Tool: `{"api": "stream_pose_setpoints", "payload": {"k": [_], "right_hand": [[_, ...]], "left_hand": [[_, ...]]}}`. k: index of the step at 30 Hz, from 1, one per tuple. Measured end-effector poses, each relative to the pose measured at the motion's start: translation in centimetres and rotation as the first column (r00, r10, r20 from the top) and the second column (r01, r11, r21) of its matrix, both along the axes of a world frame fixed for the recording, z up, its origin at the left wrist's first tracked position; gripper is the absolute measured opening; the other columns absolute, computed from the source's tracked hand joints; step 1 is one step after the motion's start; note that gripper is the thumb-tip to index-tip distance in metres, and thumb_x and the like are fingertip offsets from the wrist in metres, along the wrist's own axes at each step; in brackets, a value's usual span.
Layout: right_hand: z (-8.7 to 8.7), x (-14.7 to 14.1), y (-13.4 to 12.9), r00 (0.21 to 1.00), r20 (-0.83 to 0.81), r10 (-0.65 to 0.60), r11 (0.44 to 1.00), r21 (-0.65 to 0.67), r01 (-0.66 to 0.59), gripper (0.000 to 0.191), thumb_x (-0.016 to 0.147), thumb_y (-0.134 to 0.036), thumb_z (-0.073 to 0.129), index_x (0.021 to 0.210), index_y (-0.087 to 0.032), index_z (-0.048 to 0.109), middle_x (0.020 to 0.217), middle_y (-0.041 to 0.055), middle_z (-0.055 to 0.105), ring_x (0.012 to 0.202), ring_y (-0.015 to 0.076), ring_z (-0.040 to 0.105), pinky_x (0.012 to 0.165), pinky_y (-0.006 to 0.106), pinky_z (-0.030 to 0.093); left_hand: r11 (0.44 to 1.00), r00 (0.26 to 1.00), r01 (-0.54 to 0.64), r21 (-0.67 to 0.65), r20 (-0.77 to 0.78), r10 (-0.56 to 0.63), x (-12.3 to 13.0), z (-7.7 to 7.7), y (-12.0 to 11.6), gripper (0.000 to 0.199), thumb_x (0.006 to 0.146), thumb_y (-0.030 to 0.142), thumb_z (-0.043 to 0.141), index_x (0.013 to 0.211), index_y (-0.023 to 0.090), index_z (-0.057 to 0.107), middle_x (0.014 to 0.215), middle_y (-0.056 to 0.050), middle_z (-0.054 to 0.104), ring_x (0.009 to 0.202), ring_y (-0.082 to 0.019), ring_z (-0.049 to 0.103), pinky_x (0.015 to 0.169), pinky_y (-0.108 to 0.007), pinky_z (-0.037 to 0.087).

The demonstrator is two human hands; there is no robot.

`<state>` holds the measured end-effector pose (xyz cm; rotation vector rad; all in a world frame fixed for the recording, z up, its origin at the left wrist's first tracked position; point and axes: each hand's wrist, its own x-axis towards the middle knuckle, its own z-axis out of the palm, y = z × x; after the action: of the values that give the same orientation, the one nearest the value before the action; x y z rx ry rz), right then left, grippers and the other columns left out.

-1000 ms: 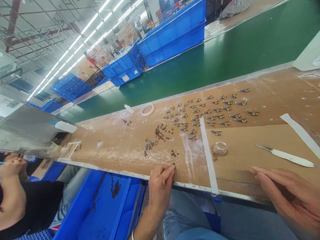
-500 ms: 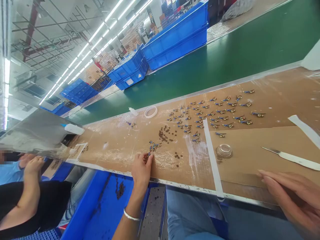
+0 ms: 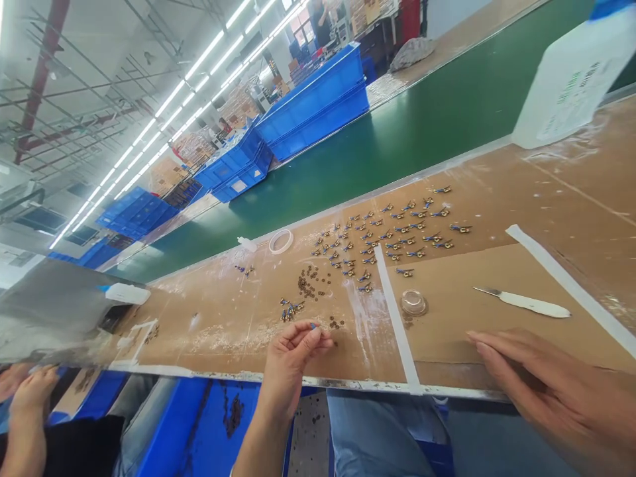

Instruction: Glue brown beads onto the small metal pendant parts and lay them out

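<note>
My left hand (image 3: 293, 354) hovers over the near edge of the brown cardboard worktop (image 3: 238, 324) and pinches a small blue piece (image 3: 313, 325) between thumb and fingertips. Just beyond it lie a small cluster of blue-and-gold pieces (image 3: 291, 308) and a scatter of tiny dark beads (image 3: 311, 286). My right hand (image 3: 551, 391) rests flat on the cardboard at the lower right, fingers together and extended, holding nothing. Several finished blue-and-gold pieces (image 3: 392, 232) are laid out in rows farther back.
A white-handled blade (image 3: 527, 303) and a small clear dish (image 3: 413, 302) lie ahead of my right hand. White tape strips (image 3: 395, 318), a tape ring (image 3: 281, 241), a white jug (image 3: 571, 79), the green conveyor (image 3: 397, 132), blue crates (image 3: 318, 106). Another person's hands (image 3: 30, 391) at left.
My left hand reached to the cluster of blue-and-gold pieces, took one, and drew back toward the table edge with it pinched. My right hand stayed flat. The camera view shifted.
</note>
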<state>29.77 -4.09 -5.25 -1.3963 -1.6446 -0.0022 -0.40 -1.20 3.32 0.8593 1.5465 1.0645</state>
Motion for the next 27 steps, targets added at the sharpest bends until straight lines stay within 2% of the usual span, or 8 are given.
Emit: {"api": "stream_pose_setpoints", "payload": {"k": [3, 6, 12, 18, 22, 27], "right_hand": [[0.8, 0.0, 0.2, 0.997, 0.047, 0.054, 0.989, 0.133, -0.060, 0.015, 0.095, -0.028, 0.054, 0.099, -0.022, 0.067, 0.085, -0.0024, 0.072, 0.076, 0.0093, 0.069, 0.080, 0.018, 0.053], [0.9, 0.0, 0.3, 0.998, -0.003, 0.056, 0.986, 0.156, -0.055, 0.013, 0.093, -0.022, 0.056, 0.102, -0.021, 0.065, 0.087, -0.0015, 0.071, 0.078, 0.0095, 0.069, 0.081, 0.019, 0.053], [1.0, -0.2, 0.3, 0.996, -0.081, 0.040, 0.988, 0.152, -0.027, 0.016, 0.090, -0.017, 0.058, 0.102, -0.025, 0.066, 0.084, -0.0037, 0.070, 0.074, 0.0088, 0.068, 0.077, 0.020, 0.055], [1.4, -0.1, 0.3, 0.993, -0.105, 0.060, 0.987, 0.157, -0.043, 0.019, 0.090, -0.015, 0.058, 0.103, -0.025, 0.065, 0.083, -0.0041, 0.070, 0.074, 0.0082, 0.068, 0.077, 0.019, 0.055], [1.3, 0.0, 0.4, 0.993, -0.093, 0.068, 0.985, 0.166, -0.052, 0.019, 0.090, -0.012, 0.057, 0.105, -0.024, 0.063, 0.083, -0.0025, 0.070, 0.075, 0.0087, 0.067, 0.077, 0.020, 0.054], [1.2, 0.0, 0.4, 0.987, -0.128, 0.100, 0.983, 0.167, -0.078, 0.020, 0.089, -0.009, 0.058, 0.105, -0.021, 0.062, 0.084, -0.0012, 0.069, 0.076, 0.0086, 0.066, 0.076, 0.020, 0.053]], "left_hand": [[1.000, 0.989, -0.018, 0.016, 0.146, 0.016, 2.5, 0.2, 0.6, 0.027, 0.063, 0.030, 0.088, 0.076, 0.014, 0.070, 0.068, 0.000, 0.066, 0.059, -0.007, 0.057, 0.060, -0.020, 0.049], [0.999, 0.968, 0.032, 0.002, 0.250, -0.031, 3.9, 0.5, 1.5, 0.029, 0.062, 0.028, 0.088, 0.074, 0.014, 0.066, 0.056, 0.006, 0.052, 0.050, -0.004, 0.045, 0.048, -0.016, 0.040], [0.998, 0.971, 0.065, -0.009, 0.230, -0.061, 5.3, 0.8, 2.5, 0.034, 0.061, 0.027, 0.089, 0.083, 0.015, 0.068, 0.068, -0.001, 0.067, 0.056, -0.009, 0.059, 0.059, -0.024, 0.054], [0.998, 0.975, 0.054, 0.018, 0.215, -0.057, 6.0, 0.7, 2.9, 0.033, 0.057, 0.026, 0.092, 0.082, 0.016, 0.074, 0.068, -0.001, 0.070, 0.054, -0.007, 0.059, 0.054, -0.020, 0.055], [0.998, 0.974, 0.062, 0.025, 0.217, -0.066, 6.4, 0.5, 3.1, 0.031, 0.055, 0.026, 0.093, 0.080, 0.016, 0.077, 0.061, 0.001, 0.066, 0.050, -0.006, 0.056, 0.052, -0.020, 0.055], [0.997, 0.977, 0.076, -0.002, 0.200, -0.074, 7.0, 0.7, 3.0, 0.032, 0.055, 0.026, 0.093, 0.080, 0.013, 0.078, 0.065, -0.001, 0.069, 0.052, -0.007, 0.059, 0.057, -0.023, 0.059]]}}
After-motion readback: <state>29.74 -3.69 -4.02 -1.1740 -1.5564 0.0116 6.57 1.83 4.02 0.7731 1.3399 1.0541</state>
